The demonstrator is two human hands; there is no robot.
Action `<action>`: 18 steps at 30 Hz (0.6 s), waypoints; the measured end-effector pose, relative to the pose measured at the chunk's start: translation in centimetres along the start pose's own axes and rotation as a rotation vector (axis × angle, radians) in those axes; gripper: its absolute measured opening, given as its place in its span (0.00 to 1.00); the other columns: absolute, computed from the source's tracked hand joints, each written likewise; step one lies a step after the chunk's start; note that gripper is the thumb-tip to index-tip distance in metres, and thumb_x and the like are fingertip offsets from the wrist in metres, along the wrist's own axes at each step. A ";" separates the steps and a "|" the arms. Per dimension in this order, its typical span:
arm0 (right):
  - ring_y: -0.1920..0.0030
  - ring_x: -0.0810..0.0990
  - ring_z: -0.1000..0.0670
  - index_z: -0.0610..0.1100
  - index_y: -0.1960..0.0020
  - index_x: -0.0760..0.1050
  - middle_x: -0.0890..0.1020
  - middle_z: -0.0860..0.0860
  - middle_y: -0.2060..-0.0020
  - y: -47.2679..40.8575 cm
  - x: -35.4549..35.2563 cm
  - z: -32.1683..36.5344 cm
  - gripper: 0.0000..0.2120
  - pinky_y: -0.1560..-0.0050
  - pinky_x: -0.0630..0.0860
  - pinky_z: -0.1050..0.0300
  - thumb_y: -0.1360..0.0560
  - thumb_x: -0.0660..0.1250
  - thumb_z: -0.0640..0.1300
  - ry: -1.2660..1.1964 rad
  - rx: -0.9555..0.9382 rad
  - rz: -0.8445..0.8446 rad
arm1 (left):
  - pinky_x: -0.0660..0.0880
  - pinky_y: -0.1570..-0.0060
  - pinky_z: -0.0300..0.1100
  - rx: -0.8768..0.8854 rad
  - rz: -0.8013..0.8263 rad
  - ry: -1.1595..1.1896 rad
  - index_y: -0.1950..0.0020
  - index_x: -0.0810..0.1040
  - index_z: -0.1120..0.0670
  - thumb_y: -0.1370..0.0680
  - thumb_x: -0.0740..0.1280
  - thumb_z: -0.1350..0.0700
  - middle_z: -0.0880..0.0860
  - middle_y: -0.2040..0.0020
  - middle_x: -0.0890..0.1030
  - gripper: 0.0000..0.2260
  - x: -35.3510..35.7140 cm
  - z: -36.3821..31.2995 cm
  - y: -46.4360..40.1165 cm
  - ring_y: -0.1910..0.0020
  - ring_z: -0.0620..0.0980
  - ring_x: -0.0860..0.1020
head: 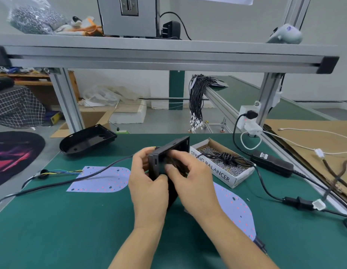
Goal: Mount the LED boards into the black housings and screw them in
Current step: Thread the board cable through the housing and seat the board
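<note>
Black housing (169, 152) held tilted above the green bench (71, 220), gripped by both hands: left hand (147, 183) fingers curled round its near end, right hand (190, 183) fingers pinching its front edge. Two LED boards (102, 179) lie flat on the bench (one (240, 212) under the right forearm); second housing (87, 141) rests rear left

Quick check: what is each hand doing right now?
Left hand: fingers curled round the black housing, holding it up.
Right hand: fingers also grip the black housing, from its near side.
</note>
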State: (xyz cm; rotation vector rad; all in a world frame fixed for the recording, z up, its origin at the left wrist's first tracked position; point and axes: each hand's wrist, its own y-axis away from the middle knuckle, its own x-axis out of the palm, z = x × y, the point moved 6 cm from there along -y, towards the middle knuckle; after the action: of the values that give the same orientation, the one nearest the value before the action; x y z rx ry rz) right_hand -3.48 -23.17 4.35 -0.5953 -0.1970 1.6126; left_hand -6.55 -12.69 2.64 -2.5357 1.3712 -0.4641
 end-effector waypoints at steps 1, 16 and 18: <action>0.47 0.78 0.60 0.44 0.43 0.80 0.82 0.55 0.49 0.3 0.0 0.1 0.16 0.44 0.72 0.66 0.28 0.65 0.32 0.025 -0.035 0.011 | 0.75 0.56 0.38 0.004 0.016 -0.006 0.52 0.77 0.45 0.36 0.60 0.74 0.45 0.57 0.82 0.26 0.0 0.0 -0.1 0.56 0.47 0.79; 0.38 0.70 0.53 0.50 0.29 0.68 0.76 0.51 0.40 0.3 -0.3 0.2 0.27 0.29 0.55 0.51 0.25 0.59 0.32 0.458 -0.214 0.249 | 0.76 0.44 0.55 -0.078 -0.060 -0.022 0.55 0.81 0.51 0.31 0.62 0.73 0.53 0.56 0.82 0.18 -0.1 0.0 -1.5 0.54 0.51 0.79; 0.38 0.72 0.59 0.51 0.32 0.72 0.77 0.56 0.40 0.5 -2.3 0.2 0.24 0.29 0.56 0.60 0.25 0.60 0.33 0.266 -0.231 0.139 | 0.76 0.47 0.57 -0.158 -0.053 0.057 0.59 0.81 0.53 0.28 0.64 0.71 0.54 0.60 0.82 0.14 -1.1 0.3 -2.5 0.59 0.52 0.78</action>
State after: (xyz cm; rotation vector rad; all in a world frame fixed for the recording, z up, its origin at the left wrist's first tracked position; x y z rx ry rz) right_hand -3.94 -25.46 4.93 -1.0129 -0.1472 1.6368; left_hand -5.07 -10.43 2.98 -2.7106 1.4155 -0.4576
